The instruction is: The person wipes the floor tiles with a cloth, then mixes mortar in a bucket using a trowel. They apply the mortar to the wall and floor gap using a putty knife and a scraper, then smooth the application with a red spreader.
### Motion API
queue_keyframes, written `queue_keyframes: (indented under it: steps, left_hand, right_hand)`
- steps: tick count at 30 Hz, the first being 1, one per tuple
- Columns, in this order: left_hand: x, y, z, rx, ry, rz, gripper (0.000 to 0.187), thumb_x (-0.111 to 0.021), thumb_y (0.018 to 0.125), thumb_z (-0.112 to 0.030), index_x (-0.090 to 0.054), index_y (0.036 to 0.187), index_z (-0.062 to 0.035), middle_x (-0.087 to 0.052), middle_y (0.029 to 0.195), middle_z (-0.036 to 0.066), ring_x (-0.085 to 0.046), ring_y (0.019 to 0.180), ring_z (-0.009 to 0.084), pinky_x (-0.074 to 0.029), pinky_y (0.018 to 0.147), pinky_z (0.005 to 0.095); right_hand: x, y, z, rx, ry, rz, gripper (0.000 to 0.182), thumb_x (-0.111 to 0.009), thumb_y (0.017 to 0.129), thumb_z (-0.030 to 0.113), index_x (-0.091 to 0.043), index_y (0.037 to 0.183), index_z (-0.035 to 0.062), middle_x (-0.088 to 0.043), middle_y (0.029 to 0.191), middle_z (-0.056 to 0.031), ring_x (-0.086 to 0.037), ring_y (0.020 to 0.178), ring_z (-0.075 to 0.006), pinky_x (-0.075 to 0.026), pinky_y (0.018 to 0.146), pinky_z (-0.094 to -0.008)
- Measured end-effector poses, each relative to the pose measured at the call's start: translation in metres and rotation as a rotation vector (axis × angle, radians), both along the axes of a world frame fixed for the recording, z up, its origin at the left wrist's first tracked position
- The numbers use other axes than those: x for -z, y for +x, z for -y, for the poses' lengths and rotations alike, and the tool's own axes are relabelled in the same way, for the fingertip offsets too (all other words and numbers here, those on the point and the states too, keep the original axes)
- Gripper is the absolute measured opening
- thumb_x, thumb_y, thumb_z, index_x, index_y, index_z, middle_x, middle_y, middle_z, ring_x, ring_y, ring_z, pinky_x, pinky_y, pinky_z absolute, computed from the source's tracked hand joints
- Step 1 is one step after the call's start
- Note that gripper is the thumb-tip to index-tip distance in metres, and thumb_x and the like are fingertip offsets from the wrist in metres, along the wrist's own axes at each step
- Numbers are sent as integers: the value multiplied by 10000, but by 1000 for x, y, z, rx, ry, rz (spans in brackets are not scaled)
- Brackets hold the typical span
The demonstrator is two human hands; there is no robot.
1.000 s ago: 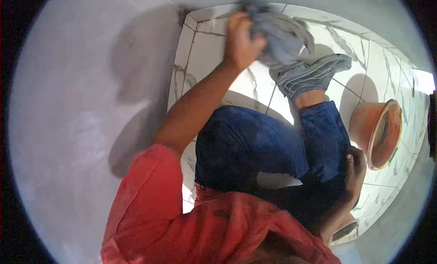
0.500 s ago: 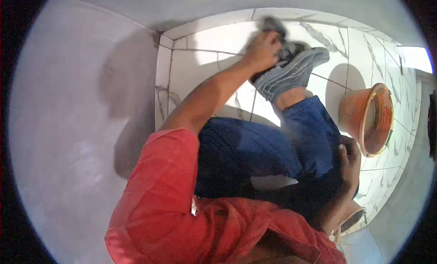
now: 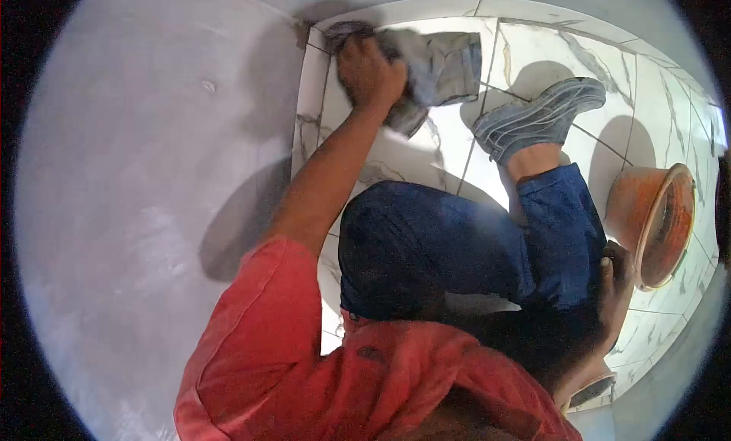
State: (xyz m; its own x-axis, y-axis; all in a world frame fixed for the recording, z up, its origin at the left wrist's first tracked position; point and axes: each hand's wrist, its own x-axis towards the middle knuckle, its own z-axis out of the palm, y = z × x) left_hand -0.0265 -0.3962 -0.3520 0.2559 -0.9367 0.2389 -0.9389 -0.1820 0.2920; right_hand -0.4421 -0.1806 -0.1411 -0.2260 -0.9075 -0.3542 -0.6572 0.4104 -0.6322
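Note:
My left hand (image 3: 371, 74) presses a crumpled grey cloth (image 3: 449, 64) against the white tiled floor, close to the corner by the wall. Its fingers are bent into the dark bunched part, while a flatter piece of the cloth spreads out to the right. My right hand (image 3: 615, 281) rests against my lower leg in blue trousers (image 3: 563, 235), beside an orange bucket (image 3: 647, 220). Its thumb stands apart from the fingers, and I see nothing held in it. My grey shoe (image 3: 537, 121) is planted on the tiles to the right of the cloth.
A grey wall (image 3: 152, 175) rises on the left, and a tiled skirting (image 3: 426, 9) runs along the far edge. Another container (image 3: 594, 391), partly hidden by my right arm, stands at lower right. White floor tiles (image 3: 609, 68) with grey veins extend to the right.
My left hand has moved left with the cloth, away from the shoe towards the wall corner, and the cloth has spread out. My right hand stays by my leg. The view has shifted.

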Motion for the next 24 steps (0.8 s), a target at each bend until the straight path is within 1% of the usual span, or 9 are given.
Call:
queue_keyframes:
  steps: [2,4,5,7,10,12,18,20,24]
  left_hand:
    - [-7,-30,12,146,-103,40,503,-700,646,-250,-588,1046,34,-513,1194,242,-485,1077,431,-412,938,545]
    - [-15,-40,7,599,-24,-47,458,-702,638,-257,-614,1019,-21,-559,1122,161,-508,1066,389,-446,919,517]
    - [-21,-41,2,598,-22,-40,458,-702,638,-257,-614,1019,-21,-559,1122,161,-508,1066,389,-446,919,517]
    - [-29,-44,-10,994,84,-215,475,-693,654,-247,-604,1049,2,-580,1126,173,-538,1075,387,-463,934,503]
    - [-48,-26,-26,707,268,19,462,-690,652,-231,-604,1047,-7,-580,1114,168,-539,1055,386,-466,919,505]
    - [-49,-5,-25,494,129,137,355,-715,656,-191,-615,966,-52,-563,1047,130,-522,1067,359,-473,913,489]
    - [-36,60,1,543,-100,595,261,-669,745,-134,-632,998,-80,-587,1059,130,-548,1044,363,-493,847,488]
    - [-48,62,-9,464,243,556,261,-653,767,-132,-639,1024,-86,-614,1056,111,-574,1014,358,-491,852,476]
    - [-72,59,-39,534,345,540,247,-634,771,-128,-645,1014,-83,-631,1021,102,-598,969,347,-497,847,456]
  right_hand:
    - [0,-4,-4,-93,-18,-24,360,-547,978,286,-581,1109,-48,-623,1042,-140,-560,1012,-246,-404,954,-364]
    - [-1,-4,-6,-42,-26,32,357,-543,981,283,-582,1108,-48,-623,1048,-141,-558,1013,-244,-404,956,-362]
    - [-1,-3,-7,7,-23,81,353,-539,983,279,-583,1107,-48,-624,1053,-142,-556,1014,-242,-403,958,-360]
    - [-4,-3,-7,-11,-8,68,358,-541,980,284,-583,1108,-48,-625,1057,-142,-554,1012,-237,-400,957,-353]
    - [-6,-2,-7,-22,9,56,363,-542,978,289,-584,1112,-46,-626,1066,-141,-550,1008,-226,-395,958,-343]
    - [-6,-1,-7,-6,18,52,364,-541,979,289,-585,1116,-45,-626,1070,-139,-549,1007,-221,-392,961,-340]
    - [3,-15,-13,-26,7,57,477,-549,977,349,-560,1188,-79,-633,1116,-188,-556,1048,-245,-400,973,-371]
    - [1,-11,-13,-4,10,129,462,-546,978,330,-556,1192,-79,-632,1119,-191,-556,1051,-249,-397,981,-371]
    - [-7,-20,-18,-59,14,51,405,-539,980,271,-552,1182,-80,-629,1111,-196,-555,1052,-256,-388,994,-366]
